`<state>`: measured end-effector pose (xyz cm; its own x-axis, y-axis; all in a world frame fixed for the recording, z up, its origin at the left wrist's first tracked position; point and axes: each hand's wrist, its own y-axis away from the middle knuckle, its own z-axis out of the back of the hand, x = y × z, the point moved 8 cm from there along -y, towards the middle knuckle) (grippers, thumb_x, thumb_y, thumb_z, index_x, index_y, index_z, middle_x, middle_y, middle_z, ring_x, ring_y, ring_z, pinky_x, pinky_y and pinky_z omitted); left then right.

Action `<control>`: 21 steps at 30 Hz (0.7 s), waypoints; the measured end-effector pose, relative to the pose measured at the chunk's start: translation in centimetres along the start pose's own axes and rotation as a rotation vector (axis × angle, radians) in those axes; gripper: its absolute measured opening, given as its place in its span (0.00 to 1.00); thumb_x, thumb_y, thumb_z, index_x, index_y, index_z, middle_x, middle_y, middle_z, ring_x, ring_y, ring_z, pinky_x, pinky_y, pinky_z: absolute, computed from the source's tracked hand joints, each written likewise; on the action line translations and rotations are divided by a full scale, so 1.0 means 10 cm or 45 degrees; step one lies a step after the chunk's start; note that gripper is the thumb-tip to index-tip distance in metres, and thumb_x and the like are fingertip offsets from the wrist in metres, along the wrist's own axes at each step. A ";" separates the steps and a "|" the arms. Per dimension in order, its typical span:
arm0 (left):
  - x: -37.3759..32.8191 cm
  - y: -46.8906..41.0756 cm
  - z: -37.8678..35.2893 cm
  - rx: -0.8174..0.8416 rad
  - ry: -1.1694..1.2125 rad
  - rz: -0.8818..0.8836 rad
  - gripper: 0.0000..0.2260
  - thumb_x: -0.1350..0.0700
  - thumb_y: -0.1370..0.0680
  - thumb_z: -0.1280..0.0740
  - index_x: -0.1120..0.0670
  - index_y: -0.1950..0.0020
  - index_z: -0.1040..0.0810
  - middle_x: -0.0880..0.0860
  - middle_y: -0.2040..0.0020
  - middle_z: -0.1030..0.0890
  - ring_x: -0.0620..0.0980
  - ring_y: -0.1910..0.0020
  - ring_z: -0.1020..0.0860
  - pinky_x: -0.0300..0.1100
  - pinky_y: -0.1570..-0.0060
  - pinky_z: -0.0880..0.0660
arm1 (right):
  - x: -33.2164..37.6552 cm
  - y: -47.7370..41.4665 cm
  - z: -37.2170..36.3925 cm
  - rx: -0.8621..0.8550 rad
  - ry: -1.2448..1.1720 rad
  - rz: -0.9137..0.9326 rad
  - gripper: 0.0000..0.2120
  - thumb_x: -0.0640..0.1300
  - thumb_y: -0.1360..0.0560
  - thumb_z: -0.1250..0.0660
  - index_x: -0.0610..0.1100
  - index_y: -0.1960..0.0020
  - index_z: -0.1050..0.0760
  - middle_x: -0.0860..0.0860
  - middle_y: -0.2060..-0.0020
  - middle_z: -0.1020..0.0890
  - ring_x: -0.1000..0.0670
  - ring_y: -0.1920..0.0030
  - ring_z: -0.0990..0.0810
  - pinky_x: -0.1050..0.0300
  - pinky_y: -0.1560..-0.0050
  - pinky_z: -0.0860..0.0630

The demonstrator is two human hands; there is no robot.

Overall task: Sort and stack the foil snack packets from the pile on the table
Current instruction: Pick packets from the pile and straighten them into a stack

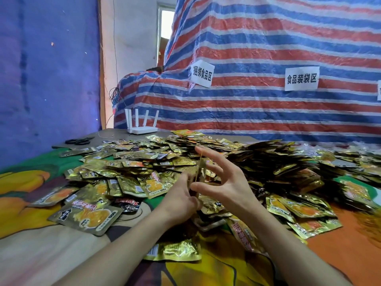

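Note:
A wide pile of gold foil snack packets [156, 159] covers the middle and right of the table. My left hand [181, 197] grips a small upright stack of packets [199, 174], seen edge-on, just above the pile's near side. My right hand [222, 178] is beside the stack with fingers spread; a thin yellow rubber band [201, 156] is stretched over its fingers and around the stack. Loose packets lie flat near the front, one large one [86, 216] at the left and another [175, 249] between my forearms.
A colourful printed cloth [24, 203] covers the table. Black scissors [79, 140] and a white router [142, 124] sit at the far left edge. A striped tarp [268, 112] with white paper labels rises behind the pile. More packets [354, 162] spread off to the far right.

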<state>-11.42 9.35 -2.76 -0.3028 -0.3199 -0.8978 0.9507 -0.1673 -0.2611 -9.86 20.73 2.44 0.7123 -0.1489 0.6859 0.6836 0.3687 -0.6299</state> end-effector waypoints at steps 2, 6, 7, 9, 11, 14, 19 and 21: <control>-0.04 0.02 -0.05 0.053 -0.108 -0.077 0.27 0.67 0.27 0.33 0.50 0.31 0.33 0.52 0.52 0.21 0.48 0.60 0.20 0.42 0.64 0.24 | 0.02 0.01 0.01 0.020 0.128 0.035 0.32 0.42 0.31 0.20 0.61 0.32 0.24 0.62 0.31 0.27 0.60 0.31 0.27 0.60 0.35 0.27; -0.07 0.04 -0.05 0.081 -0.422 -0.178 0.37 0.59 0.33 0.33 0.49 0.24 0.37 0.51 0.36 0.22 0.51 0.39 0.23 0.49 0.41 0.23 | -0.04 0.03 -0.02 0.094 0.256 -0.045 0.25 0.45 0.34 0.18 0.58 0.40 0.19 0.59 0.39 0.23 0.57 0.36 0.24 0.56 0.34 0.27; -0.06 0.05 -0.04 0.084 -0.460 -0.182 0.37 0.59 0.34 0.33 0.49 0.24 0.37 0.50 0.36 0.23 0.51 0.37 0.23 0.50 0.39 0.24 | -0.06 0.03 -0.02 0.097 0.254 -0.078 0.23 0.46 0.35 0.18 0.57 0.42 0.18 0.57 0.41 0.22 0.56 0.38 0.22 0.52 0.35 0.25; -0.07 0.07 -0.03 0.066 -0.462 -0.182 0.35 0.59 0.35 0.32 0.48 0.29 0.36 0.48 0.40 0.23 0.49 0.41 0.23 0.49 0.42 0.22 | -0.07 0.02 -0.01 0.077 0.236 -0.110 0.20 0.46 0.36 0.17 0.55 0.47 0.18 0.54 0.46 0.20 0.53 0.44 0.20 0.46 0.39 0.23; -0.08 0.07 -0.01 0.023 -0.447 -0.189 0.31 0.56 0.36 0.31 0.47 0.35 0.38 0.48 0.41 0.26 0.48 0.43 0.24 0.46 0.45 0.22 | -0.08 0.01 0.00 0.095 0.227 -0.139 0.21 0.47 0.38 0.17 0.54 0.48 0.20 0.54 0.49 0.19 0.52 0.47 0.19 0.45 0.41 0.22; -0.07 0.05 0.00 0.002 -0.454 -0.203 0.31 0.56 0.36 0.30 0.50 0.38 0.40 0.52 0.40 0.31 0.49 0.42 0.28 0.42 0.45 0.24 | -0.14 0.04 -0.03 0.201 0.195 -0.204 0.30 0.49 0.40 0.18 0.57 0.40 0.23 0.57 0.46 0.19 0.54 0.44 0.20 0.52 0.39 0.24; -0.09 0.05 0.03 -0.022 -0.363 -0.215 0.31 0.54 0.38 0.30 0.49 0.39 0.39 0.46 0.43 0.30 0.39 0.45 0.28 0.27 0.55 0.28 | -0.21 0.08 0.01 0.125 0.045 -0.290 0.38 0.46 0.39 0.20 0.63 0.33 0.29 0.52 0.43 0.18 0.54 0.44 0.17 0.58 0.41 0.22; -0.11 0.05 0.06 -0.066 -0.295 -0.229 0.29 0.55 0.36 0.27 0.49 0.40 0.38 0.45 0.45 0.28 0.40 0.47 0.26 0.26 0.57 0.29 | -0.22 0.08 0.03 0.069 -0.004 -0.290 0.44 0.46 0.39 0.19 0.62 0.29 0.34 0.51 0.43 0.18 0.53 0.44 0.16 0.60 0.41 0.22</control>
<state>-10.67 9.09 -1.68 -0.4683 -0.4946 -0.7322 0.8807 -0.1946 -0.4318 -10.90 21.64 0.57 0.5398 -0.2311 0.8095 0.8172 0.3747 -0.4380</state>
